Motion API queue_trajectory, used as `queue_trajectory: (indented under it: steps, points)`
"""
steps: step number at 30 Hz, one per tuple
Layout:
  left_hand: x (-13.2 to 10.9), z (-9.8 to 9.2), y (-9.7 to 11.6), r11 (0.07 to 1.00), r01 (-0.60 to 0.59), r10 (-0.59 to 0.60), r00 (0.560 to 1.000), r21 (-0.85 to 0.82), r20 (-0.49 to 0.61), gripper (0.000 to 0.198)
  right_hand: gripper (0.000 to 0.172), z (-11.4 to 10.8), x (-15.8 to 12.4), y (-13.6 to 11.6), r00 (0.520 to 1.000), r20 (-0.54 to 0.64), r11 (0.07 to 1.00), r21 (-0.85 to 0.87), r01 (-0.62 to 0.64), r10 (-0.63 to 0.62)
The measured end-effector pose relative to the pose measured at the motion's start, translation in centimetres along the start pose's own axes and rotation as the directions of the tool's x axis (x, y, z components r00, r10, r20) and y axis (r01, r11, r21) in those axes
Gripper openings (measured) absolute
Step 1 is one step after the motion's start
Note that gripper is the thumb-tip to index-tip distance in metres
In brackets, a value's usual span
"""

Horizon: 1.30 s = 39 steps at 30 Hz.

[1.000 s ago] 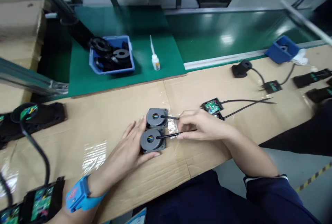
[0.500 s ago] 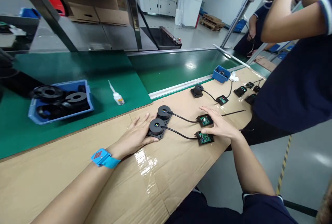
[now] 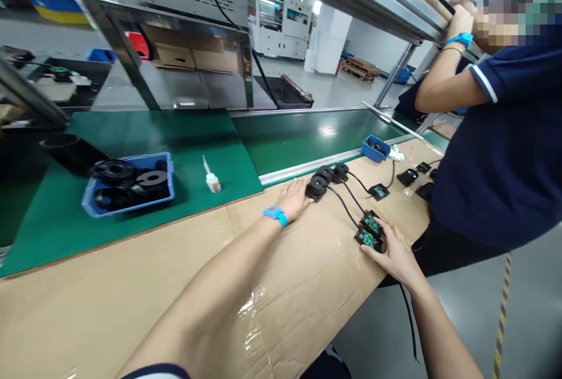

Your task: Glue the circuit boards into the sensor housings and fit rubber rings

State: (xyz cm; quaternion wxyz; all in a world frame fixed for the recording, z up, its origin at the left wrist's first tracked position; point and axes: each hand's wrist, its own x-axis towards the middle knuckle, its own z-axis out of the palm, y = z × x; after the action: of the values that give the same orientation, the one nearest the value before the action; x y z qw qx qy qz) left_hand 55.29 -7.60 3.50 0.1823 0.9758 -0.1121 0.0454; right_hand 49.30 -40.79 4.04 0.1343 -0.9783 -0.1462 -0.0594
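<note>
My left hand (image 3: 295, 196), with a blue wristband, reaches far right and lies flat behind two round dark grey units (image 3: 318, 183) on the cardboard-covered bench (image 3: 132, 285), fingers touching the nearer one. Black cables (image 3: 346, 206) run from them to two small green circuit boards (image 3: 369, 231). My right hand (image 3: 395, 253) rests over these boards with fingers spread, pressing on them. A third round unit (image 3: 341, 170) with its own board (image 3: 379, 191) sits just beyond.
A blue bin of black ring parts (image 3: 127, 183) and a small glue bottle (image 3: 212, 178) stand on the green mat (image 3: 140, 133). A co-worker in a dark shirt (image 3: 496, 150) stands at the right. A small blue box (image 3: 376, 148) and more boards (image 3: 408, 177) lie further along.
Both hands slid the two round units and their boards to the right along the bench, up close to the third unit. The view swung right and up.
</note>
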Motion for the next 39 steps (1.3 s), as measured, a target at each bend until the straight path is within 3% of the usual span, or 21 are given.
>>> queue_trajectory:
  steps: [4,7,10,12,14,15,16,17,19,21,22,23,24,26,28,30,32,34,36,39]
  points:
    - [-3.1,-0.8,2.1,0.996,0.055,-0.057,0.998,0.071,0.017,0.040,0.083,1.3,-0.1,-2.5,0.976,-0.204,0.996,-0.058,0.071,-0.081]
    - [-8.3,-2.4,3.3,0.993,0.061,-0.070,0.993,0.105,0.091,0.040,0.070,2.8,-0.2,-6.2,0.890,-0.308,0.938,-0.024,0.345,-0.335]
    - [-15.3,-5.0,4.6,0.989,0.076,-0.088,0.991,0.126,0.099,0.042,0.059,4.2,-1.1,-10.8,0.797,-0.265,0.799,0.131,0.587,-0.542]
    - [-21.1,-7.1,5.4,0.985,0.099,-0.108,0.993,0.138,0.054,0.044,0.047,4.8,-2.5,-13.7,0.742,-0.203,0.668,0.331,0.667,-0.639]
    - [-27.6,-9.1,5.6,0.977,0.148,-0.137,0.988,0.156,-0.078,0.053,0.036,5.2,-4.3,-16.0,0.678,-0.075,0.527,0.569,0.632,-0.731]
    - [-31.0,-9.9,5.4,0.960,0.240,-0.217,0.963,0.143,-0.158,0.052,0.033,5.2,-5.3,-17.0,0.632,0.013,0.466,0.688,0.557,-0.775]
    - [-34.6,-10.5,5.1,0.908,0.409,-0.380,0.894,0.086,-0.238,0.047,0.030,5.2,-6.3,-18.0,0.568,0.116,0.419,0.796,0.438,-0.814]
    - [-38.1,-11.0,4.7,0.792,0.610,-0.576,0.751,0.007,-0.322,0.042,0.029,5.1,-7.2,-18.9,0.477,0.230,0.395,0.876,0.278,-0.848]
    - [-44.9,-11.2,4.2,0.564,0.824,-0.767,0.499,-0.054,-0.405,0.047,0.031,4.8,-9.2,-21.1,0.232,0.413,0.406,0.911,-0.080,-0.881]
    - [-50.7,-10.7,4.5,0.340,0.934,-0.862,0.262,-0.112,-0.435,0.051,0.041,4.8,-11.3,-23.7,-0.038,0.488,0.471,0.815,-0.337,-0.872]
    - [-53.0,-10.2,4.9,0.247,0.958,-0.890,0.166,-0.143,-0.425,0.050,0.048,5.0,-12.5,-25.1,-0.143,0.496,0.508,0.762,-0.401,-0.856]
    - [-54.9,-9.6,5.5,0.179,0.969,-0.912,0.098,-0.172,-0.399,0.050,0.056,5.4,-13.8,-26.7,-0.237,0.494,0.546,0.720,-0.428,-0.837]
    - [-56.4,-8.9,6.2,0.139,0.969,-0.932,0.059,-0.202,-0.359,0.049,0.064,5.9,-15.3,-28.3,-0.307,0.503,0.589,0.684,-0.431,-0.808]
    - [-58.1,-7.4,7.5,0.124,0.955,-0.962,0.049,-0.269,-0.268,0.050,0.088,7.4,-18.6,-31.5,-0.328,0.607,0.680,0.547,-0.488,-0.724]
    - [-58.6,-6.2,8.4,0.158,0.927,-0.976,0.094,-0.339,-0.199,0.052,0.100,9.0,-22.1,-34.7,-0.309,0.663,0.707,0.489,-0.512,-0.682]
    - [-58.5,-5.6,8.9,0.202,0.899,-0.976,0.151,-0.389,-0.158,0.057,0.099,10.4,-25.4,-37.6,-0.277,0.699,0.707,0.450,-0.545,-0.659]
    - [-58.4,-5.9,9.0,0.250,0.881,-0.968,0.218,-0.402,-0.126,0.060,0.083,11.3,-27.7,-40.0,-0.233,0.691,0.662,0.454,-0.597,-0.684]
    - [-58.5,-7.2,8.4,0.305,0.874,-0.952,0.286,-0.379,-0.107,0.057,0.063,11.4,-29.0,-41.6,-0.184,0.657,0.592,0.478,-0.649,-0.731]
    - [-58.5,-9.3,6.6,0.353,0.878,-0.936,0.327,-0.324,-0.132,0.052,0.046,11.0,-29.2,-42.1,-0.158,0.623,0.542,0.494,-0.680,-0.766]
    - [-57.4,-13.1,1.2,0.396,0.894,-0.904,0.339,-0.210,-0.259,0.053,0.042,10.0,-28.1,-41.0,-0.138,0.574,0.491,0.522,-0.697,-0.807]
